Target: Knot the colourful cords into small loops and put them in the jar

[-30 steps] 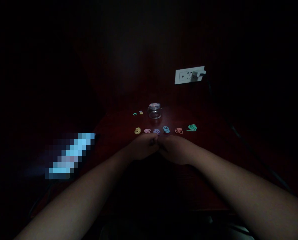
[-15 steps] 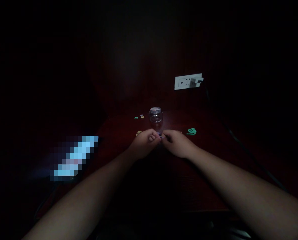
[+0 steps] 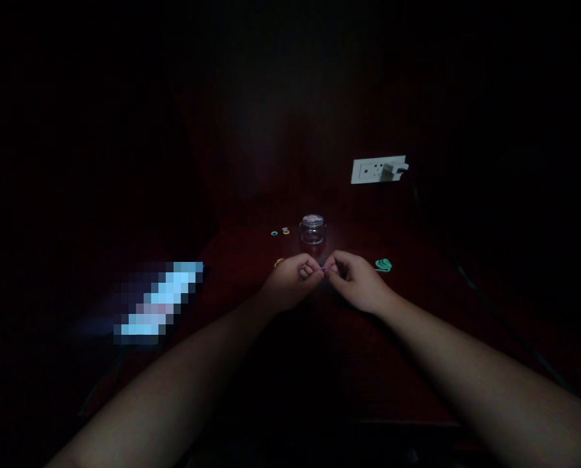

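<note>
My left hand (image 3: 295, 279) and my right hand (image 3: 361, 279) meet fingertip to fingertip over the dark red table, just in front of the jar. Between them is a thin purple band (image 3: 324, 268), pinched at each end; most of it is hidden by my fingers. A clear lidded jar (image 3: 312, 234) stands upright behind my hands. To the right of my right hand lies a bunched green strand or band (image 3: 383, 264). Something yellow (image 3: 279, 262) shows partly behind my left hand.
Small rings, a green one (image 3: 274, 233) and a yellow one (image 3: 286, 232), lie left of the jar. A lit, blurred-out screen (image 3: 164, 302) is at the left. On the wall is a white socket (image 3: 378, 169) with a plug in it. A cable (image 3: 470, 283) runs down the right side.
The whole view has shifted, so things appear slightly farther right. My right hand has turned a little, its fingers more raised; both hands still pinch the purple band.
</note>
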{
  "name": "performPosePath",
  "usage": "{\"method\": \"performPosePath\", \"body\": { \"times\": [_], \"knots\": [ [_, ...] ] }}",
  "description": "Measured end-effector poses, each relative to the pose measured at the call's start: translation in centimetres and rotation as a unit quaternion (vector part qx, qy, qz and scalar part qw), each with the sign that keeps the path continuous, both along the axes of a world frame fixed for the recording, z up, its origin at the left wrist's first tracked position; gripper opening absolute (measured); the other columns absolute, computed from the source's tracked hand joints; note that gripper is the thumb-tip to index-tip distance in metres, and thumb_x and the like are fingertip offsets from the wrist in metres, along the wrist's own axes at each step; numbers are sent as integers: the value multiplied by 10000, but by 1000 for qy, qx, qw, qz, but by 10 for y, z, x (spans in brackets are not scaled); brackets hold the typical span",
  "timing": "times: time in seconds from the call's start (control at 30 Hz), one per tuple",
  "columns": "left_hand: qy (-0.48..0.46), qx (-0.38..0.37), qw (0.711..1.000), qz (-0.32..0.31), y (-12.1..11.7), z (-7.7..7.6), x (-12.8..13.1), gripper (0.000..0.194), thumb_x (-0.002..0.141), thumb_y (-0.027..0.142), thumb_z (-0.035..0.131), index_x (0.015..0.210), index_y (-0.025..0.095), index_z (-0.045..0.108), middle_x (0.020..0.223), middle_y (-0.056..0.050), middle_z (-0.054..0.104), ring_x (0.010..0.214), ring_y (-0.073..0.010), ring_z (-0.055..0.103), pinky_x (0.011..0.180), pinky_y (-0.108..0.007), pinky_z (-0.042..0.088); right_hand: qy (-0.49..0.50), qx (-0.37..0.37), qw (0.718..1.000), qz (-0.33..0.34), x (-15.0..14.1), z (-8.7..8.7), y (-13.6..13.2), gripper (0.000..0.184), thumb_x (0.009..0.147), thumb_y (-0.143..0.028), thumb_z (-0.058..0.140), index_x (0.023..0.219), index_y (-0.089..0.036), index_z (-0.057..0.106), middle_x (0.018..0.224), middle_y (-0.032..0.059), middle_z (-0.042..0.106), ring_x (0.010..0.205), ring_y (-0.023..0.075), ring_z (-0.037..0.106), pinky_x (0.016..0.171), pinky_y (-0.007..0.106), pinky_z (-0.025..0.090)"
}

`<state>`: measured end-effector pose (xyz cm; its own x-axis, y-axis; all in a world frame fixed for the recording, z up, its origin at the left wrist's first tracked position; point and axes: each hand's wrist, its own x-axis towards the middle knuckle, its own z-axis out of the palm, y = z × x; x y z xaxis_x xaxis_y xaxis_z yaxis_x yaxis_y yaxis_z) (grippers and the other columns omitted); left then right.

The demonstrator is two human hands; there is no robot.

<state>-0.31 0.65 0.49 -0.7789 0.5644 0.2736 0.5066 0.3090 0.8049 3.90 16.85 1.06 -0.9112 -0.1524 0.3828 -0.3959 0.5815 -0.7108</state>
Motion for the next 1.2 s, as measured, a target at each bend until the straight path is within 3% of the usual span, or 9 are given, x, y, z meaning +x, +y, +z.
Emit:
{"method": "performPosePath", "body": {
  "times": [0.23, 0.8, 0.97, 1.2],
  "knots": [
    [9, 19, 1000, 23, 1, -1, -2, 168, 764, 298, 523, 806, 139, 555, 671, 7, 543, 563, -73, 470, 515, -183, 388, -8, -4, 1000, 1, 0, -1, 0, 100, 741, -262, 490, 714, -167, 505, 582, -33, 468, 520, 90, 412, 504, 209, 327],
    [27, 0, 1000, 10, -2, -1, -2, 161, 780, 291, 497, 832, 149, 555, 680, 6, 560, 574, -78, 479, 518, -184, 381, -11, 0, 1000, 10, 2, 0, -2, 123, 742, -276, 501, 680, -171, 483, 568, -40, 453, 514, 83, 392, 494, 205, 304],
    [26, 1, 1000, 8, -1, 1, -1, 168, 782, 305, 502, 810, 148, 555, 663, 9, 549, 570, -78, 468, 515, -182, 374, -4, -14, 999, 46, 2, -1, -1, 17, 716, -176, 473, 714, -167, 488, 586, -44, 446, 523, 79, 394, 502, 201, 308],
    [10, 2, 1000, -1, -1, 0, 0, 176, 787, 318, 500, 813, 148, 541, 653, 17, 529, 555, -70, 440, 498, -172, 354, 0, -28, 998, 54, 0, -4, -1, 65, 687, -124, 451, 715, -167, 491, 585, -45, 443, 511, 76, 382, 486, 199, 296]
  ]
}}
